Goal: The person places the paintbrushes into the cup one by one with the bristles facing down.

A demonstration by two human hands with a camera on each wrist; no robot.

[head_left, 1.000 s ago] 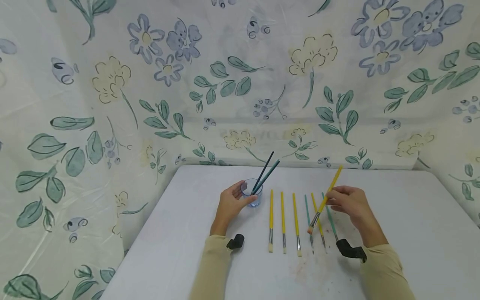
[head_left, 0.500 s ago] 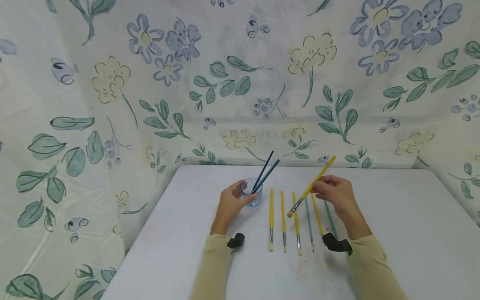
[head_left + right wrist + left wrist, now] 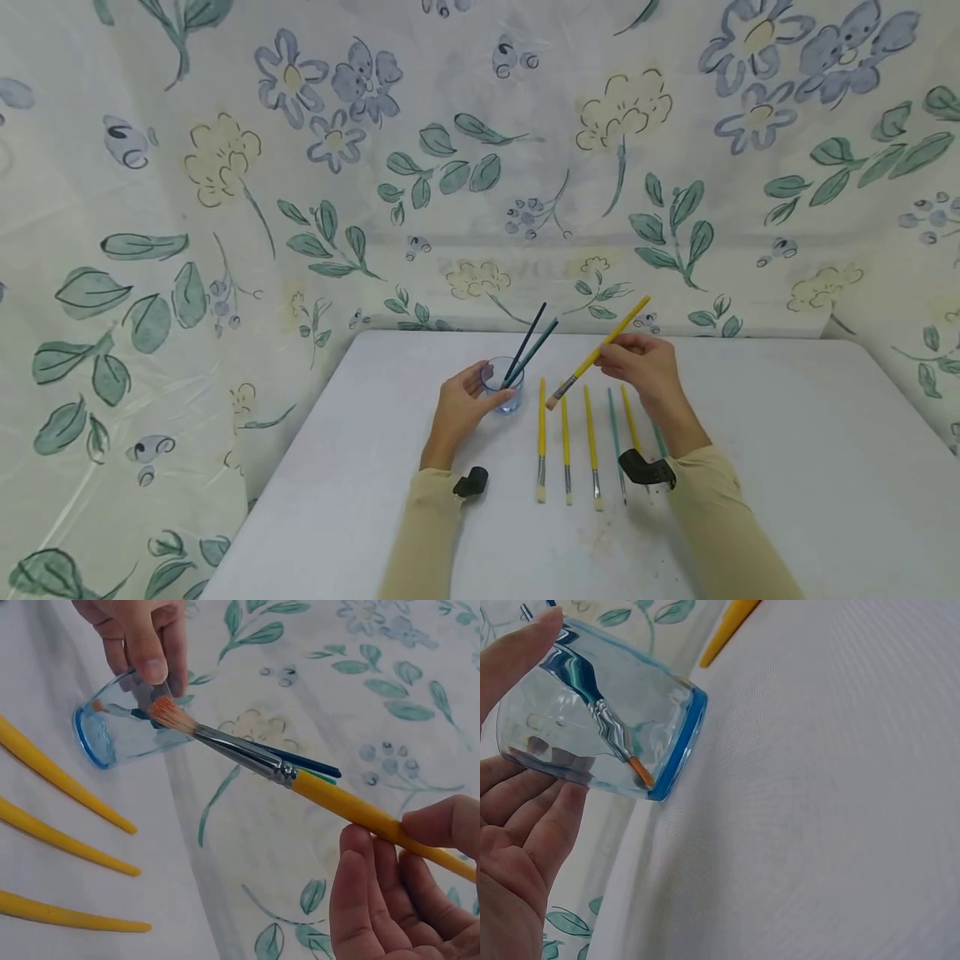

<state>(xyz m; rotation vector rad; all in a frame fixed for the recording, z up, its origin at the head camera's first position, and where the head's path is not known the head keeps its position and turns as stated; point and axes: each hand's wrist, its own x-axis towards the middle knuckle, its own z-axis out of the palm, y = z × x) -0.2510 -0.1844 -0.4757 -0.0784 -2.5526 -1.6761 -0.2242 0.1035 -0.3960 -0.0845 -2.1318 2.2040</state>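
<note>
In the head view, my left hand [image 3: 459, 417] grips a clear, blue-tinted glass [image 3: 509, 407], thumb on the near side and fingers behind. Two dark-handled paintbrushes [image 3: 537, 343] lean rightward in the glass; an orange bristle tip [image 3: 637, 769] shows near its bottom in the left wrist view. My right hand [image 3: 647, 368] pinches a yellow paintbrush [image 3: 589, 360] by its handle, tilted with bristles down and left. Those orange-tan bristles [image 3: 171, 715] overlap the glass's mouth in the right wrist view, while in the head view they appear right of it, over the table.
A row of several yellow and teal paintbrushes [image 3: 591, 429] lies on the white table [image 3: 337, 500], right of the glass, bristles toward me. The right forearm partly covers the rightmost ones. Flower-patterned cloth [image 3: 450, 208] hangs behind the table.
My right hand has carried the yellow paintbrush leftward and slightly up, from above the right end of the row to near the glass. The left hand and glass stay put.
</note>
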